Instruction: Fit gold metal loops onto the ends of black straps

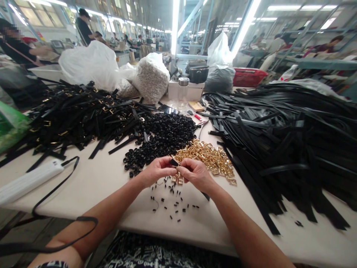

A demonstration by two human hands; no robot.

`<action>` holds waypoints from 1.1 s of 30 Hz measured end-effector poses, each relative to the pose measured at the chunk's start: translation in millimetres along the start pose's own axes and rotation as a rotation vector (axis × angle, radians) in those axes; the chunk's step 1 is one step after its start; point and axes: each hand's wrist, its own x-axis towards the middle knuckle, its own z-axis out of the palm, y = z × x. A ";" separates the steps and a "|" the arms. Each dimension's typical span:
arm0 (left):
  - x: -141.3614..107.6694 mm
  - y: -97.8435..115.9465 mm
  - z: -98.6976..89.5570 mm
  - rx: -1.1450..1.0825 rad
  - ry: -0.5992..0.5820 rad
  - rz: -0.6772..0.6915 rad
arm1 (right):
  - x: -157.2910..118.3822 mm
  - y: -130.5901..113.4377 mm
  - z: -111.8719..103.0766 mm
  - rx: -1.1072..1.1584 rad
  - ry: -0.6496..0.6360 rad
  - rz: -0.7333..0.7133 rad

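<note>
So you've got a pale bench (223, 238) in front of you, with a big spread of long black straps (279, 141) covering the right side of it. Over on the left there's a messy heap of black straps with gold buckles (83, 111), and behind that a big white plastic bag (89, 63) plus a clear bag of pale bits (153, 78). Between the strap piles sits a mound of small black loops (167, 134), with a pile of loose gold buckles (212, 158) right up against it on the right. Your left hand (160, 169) and right hand (195, 173) meet just at the near edge of those two piles, and both are closed in a finger-and-thumb grip on one black strap piece (174, 162), its end poking up between your fingertips. Can't tell exactly how each finger sits on it. Smallest stuff: tiny black bits (177, 204) scattered on the bench below your hands.
</note>
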 end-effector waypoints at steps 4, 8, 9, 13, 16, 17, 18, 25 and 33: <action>1.9 -2.8 0.2 0.003 0.067 -0.005 | 0.0 0.6 -1.1 -0.060 -0.004 -0.025; 5.3 -7.1 -2.1 0.013 0.155 0.002 | -0.9 -4.2 -5.2 -0.071 -0.089 0.025; 5.8 -7.5 -2.9 0.012 0.166 0.000 | -1.4 -6.0 -7.5 -0.090 -0.117 0.037; 6.2 -5.1 -5.4 -0.017 0.190 -0.009 | -4.1 -11.7 -19.6 -0.238 -0.200 0.038; 5.8 -1.3 -5.6 -0.039 0.217 -0.004 | -5.4 -13.6 -24.3 -0.331 -0.193 -0.001; 5.6 -0.4 -5.2 -0.050 0.221 -0.012 | -5.5 -13.7 -24.0 -0.360 -0.168 -0.026; 5.5 0.1 -4.5 -0.065 0.221 -0.025 | -5.4 -13.5 -22.7 -0.391 -0.135 -0.052; 6.8 -5.9 2.4 -0.101 0.176 -0.112 | -3.3 -5.0 -9.4 -0.511 -0.036 -0.189; 7.9 -8.0 3.0 -0.064 0.223 -0.023 | -3.7 -4.1 -5.7 -0.469 -0.012 -0.227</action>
